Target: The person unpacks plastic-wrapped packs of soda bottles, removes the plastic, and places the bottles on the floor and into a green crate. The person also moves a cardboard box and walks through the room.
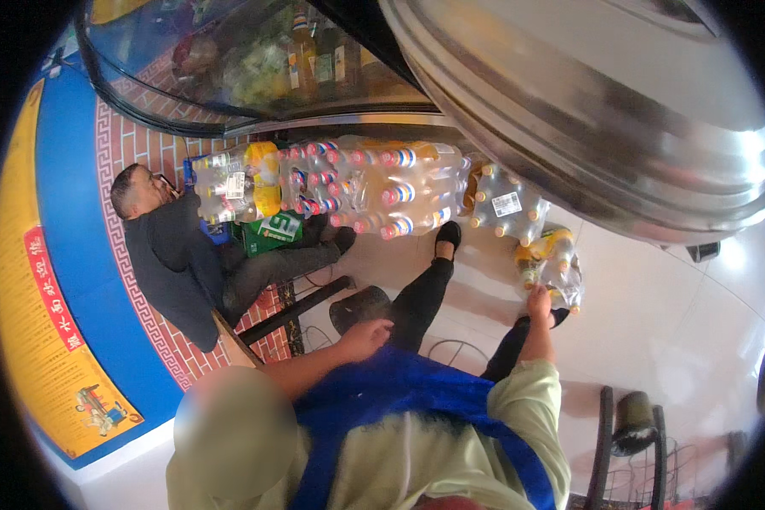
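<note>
My right hand (539,302) grips the plastic wrap of a small pack of bottles (560,250) with yellow labels. This pack hangs at an angle over the floor, beside my right shoe. Near my waist, in front of the blue apron (395,376), my left hand (366,338) is loosely curled with nothing visible in it. Ahead of me stands a row of shrink-wrapped bottle packs. It includes a pack with orange-red caps (414,185), a yellow-labelled pack (236,182) at the left and a pale-capped pack (507,201) bearing a printed label at the right.
A seated person in dark clothes (172,261) is at the left, near a green carton (268,233). A large stainless-steel vessel (586,115) overhangs the upper right. Behind the packs is a glass display case (248,70). Stools (634,421) stand at the lower right.
</note>
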A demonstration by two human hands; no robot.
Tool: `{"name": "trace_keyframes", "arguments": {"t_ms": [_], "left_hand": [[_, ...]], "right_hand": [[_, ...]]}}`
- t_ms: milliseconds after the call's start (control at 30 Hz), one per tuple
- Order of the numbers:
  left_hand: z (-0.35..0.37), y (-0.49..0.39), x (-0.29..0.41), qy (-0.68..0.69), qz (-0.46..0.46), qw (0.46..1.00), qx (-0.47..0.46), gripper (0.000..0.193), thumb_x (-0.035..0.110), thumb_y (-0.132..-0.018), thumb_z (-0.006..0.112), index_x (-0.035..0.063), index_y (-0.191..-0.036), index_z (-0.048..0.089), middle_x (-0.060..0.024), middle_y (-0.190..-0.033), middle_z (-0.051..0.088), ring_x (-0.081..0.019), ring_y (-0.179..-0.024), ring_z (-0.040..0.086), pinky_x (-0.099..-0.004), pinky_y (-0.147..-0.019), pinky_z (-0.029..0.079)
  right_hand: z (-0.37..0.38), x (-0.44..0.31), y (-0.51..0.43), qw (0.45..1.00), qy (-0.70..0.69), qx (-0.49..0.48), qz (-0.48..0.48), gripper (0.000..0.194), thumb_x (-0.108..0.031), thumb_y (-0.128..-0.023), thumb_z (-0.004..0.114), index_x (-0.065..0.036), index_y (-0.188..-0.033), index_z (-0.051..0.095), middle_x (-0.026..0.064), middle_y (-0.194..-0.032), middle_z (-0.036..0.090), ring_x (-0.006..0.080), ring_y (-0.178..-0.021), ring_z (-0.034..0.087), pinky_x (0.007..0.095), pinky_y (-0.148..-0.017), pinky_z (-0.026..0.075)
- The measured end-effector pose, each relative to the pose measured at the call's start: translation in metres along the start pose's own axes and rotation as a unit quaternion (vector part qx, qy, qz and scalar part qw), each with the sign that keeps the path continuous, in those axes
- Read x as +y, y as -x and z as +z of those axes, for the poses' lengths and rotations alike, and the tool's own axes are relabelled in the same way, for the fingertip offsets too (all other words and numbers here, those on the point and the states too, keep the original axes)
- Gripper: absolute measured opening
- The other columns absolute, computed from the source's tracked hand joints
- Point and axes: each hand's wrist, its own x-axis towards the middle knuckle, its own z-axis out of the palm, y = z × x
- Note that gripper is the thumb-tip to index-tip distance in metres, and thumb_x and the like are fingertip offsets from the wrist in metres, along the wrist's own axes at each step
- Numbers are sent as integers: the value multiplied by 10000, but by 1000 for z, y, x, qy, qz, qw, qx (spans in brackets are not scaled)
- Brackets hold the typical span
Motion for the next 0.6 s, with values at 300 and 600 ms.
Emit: {"name": "trace_keyframes", "arguments": {"t_ms": [300, 600], "left_hand": [[-2, 7, -5, 42, 10, 999, 31, 283, 201, -854, 510, 49, -1088, 554, -178, -898, 618, -284, -839, 605, -352, -745, 466], [-11, 19, -12, 71, 28, 997, 22, 281, 195, -867, 492, 61, -1110, 537, -154, -865, 629, -257, -801, 615, -340, -730, 473]], "right_hand": [[-35, 9, 24, 980, 173, -79, -56, 348, -324, -896, 351, -77, -931, 594, 176, -1002, 588, 363, -931, 561, 452, -801, 444], [-65, -25, 102, 980, 175, -70, -56, 395, -324, -894, 349, -3, -957, 570, 250, -952, 580, 414, -918, 547, 480, -793, 438]]}}
